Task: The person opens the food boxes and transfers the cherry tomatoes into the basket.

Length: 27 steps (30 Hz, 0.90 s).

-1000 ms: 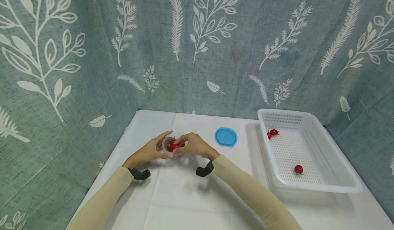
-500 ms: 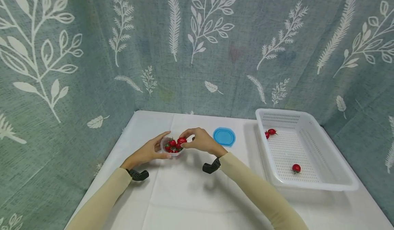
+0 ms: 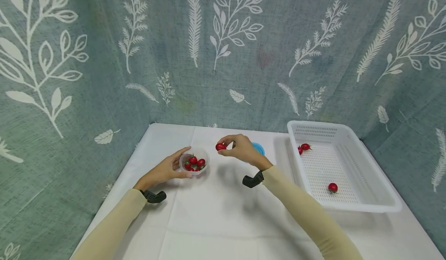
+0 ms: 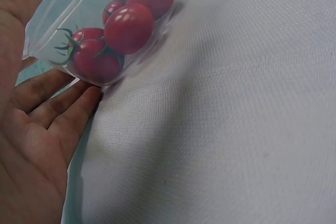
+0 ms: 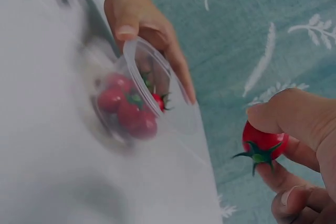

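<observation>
A clear plastic tub (image 3: 201, 153) stands on the white cloth with several cherry tomatoes (image 4: 128, 28) inside, some with green stems. My left hand (image 3: 164, 171) holds it from the left, thumb on the near side and fingers round the far side. Up and to the right of the tub, my right hand (image 3: 245, 150) pinches one red cherry tomato (image 5: 262, 139) between thumb and fingertips, its green calyx showing in the right wrist view. Behind that hand a blue lid (image 3: 258, 147) lies partly hidden on the cloth.
On the right stands a white perforated plastic basket (image 3: 352, 175). Two cherry tomatoes (image 3: 305, 147) lie near its far left corner and another tomato (image 3: 332, 187) nearer the front. A leaf-patterned green curtain (image 3: 209, 97) hangs behind and beside the white-covered table (image 3: 209, 221).
My right hand has lifted a tomato out of the tub and carried it right and away, now covering part of the lid. The left hand stays at the tub.
</observation>
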Each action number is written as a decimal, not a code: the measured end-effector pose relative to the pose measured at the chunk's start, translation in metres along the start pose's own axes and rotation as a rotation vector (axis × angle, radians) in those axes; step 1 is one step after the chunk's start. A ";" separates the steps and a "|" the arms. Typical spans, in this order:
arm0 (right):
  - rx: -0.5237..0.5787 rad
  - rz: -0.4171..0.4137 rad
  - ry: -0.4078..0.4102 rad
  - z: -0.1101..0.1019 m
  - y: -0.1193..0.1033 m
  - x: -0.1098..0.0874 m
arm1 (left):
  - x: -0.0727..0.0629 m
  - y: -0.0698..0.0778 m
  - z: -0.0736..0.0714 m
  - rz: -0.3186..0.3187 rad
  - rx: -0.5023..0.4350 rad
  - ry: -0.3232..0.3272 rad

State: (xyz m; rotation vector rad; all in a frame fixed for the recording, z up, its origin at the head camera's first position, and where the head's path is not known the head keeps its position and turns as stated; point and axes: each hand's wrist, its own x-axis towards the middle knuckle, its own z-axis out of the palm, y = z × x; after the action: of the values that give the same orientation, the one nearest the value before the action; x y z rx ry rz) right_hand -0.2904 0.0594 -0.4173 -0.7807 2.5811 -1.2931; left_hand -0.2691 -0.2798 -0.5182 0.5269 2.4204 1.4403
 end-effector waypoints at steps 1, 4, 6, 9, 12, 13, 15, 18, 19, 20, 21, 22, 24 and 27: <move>0.000 0.009 0.002 -0.003 0.001 -0.002 | 0.000 0.000 0.000 0.001 0.000 -0.002; -0.008 0.029 0.003 -0.013 0.003 -0.007 | -0.001 0.001 0.000 0.010 -0.005 -0.012; -0.010 0.033 0.005 -0.018 0.004 -0.011 | -0.001 0.002 0.000 0.011 -0.011 -0.015; -0.013 0.042 0.018 -0.028 0.007 -0.015 | -0.001 0.002 0.000 0.013 -0.014 -0.017; -0.017 0.055 0.038 -0.038 0.010 -0.021 | -0.001 0.002 -0.001 0.007 -0.014 -0.014; -0.024 0.060 0.045 -0.042 0.011 -0.023 | -0.001 0.001 -0.001 0.014 -0.015 -0.015; -0.039 0.058 0.055 -0.050 0.013 -0.028 | 0.000 0.001 -0.001 0.017 -0.019 -0.016; -0.059 0.040 0.067 -0.060 0.017 -0.036 | 0.000 0.000 -0.001 0.021 -0.022 -0.017; -0.066 0.034 0.072 -0.064 0.018 -0.039 | 0.000 0.000 -0.001 0.023 -0.022 -0.019; -0.074 0.030 0.077 -0.067 0.019 -0.042 | -0.001 -0.001 -0.001 0.020 -0.024 -0.019; -0.079 0.031 0.081 -0.070 0.020 -0.044 | -0.001 0.000 0.000 0.021 -0.022 -0.019; -0.082 0.034 0.086 -0.074 0.021 -0.047 | -0.001 0.000 0.000 0.022 -0.021 -0.019; -0.088 0.053 0.098 -0.080 0.024 -0.053 | -0.002 0.002 0.000 0.026 -0.023 -0.020; -0.093 0.078 0.111 -0.089 0.027 -0.061 | -0.002 0.004 0.000 0.029 -0.023 -0.019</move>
State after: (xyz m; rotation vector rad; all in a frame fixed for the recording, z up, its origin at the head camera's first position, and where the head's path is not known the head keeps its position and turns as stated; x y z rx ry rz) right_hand -0.2805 0.1672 -0.3893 -0.6325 2.7471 -1.2353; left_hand -0.2664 -0.2788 -0.5149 0.5695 2.3885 1.4657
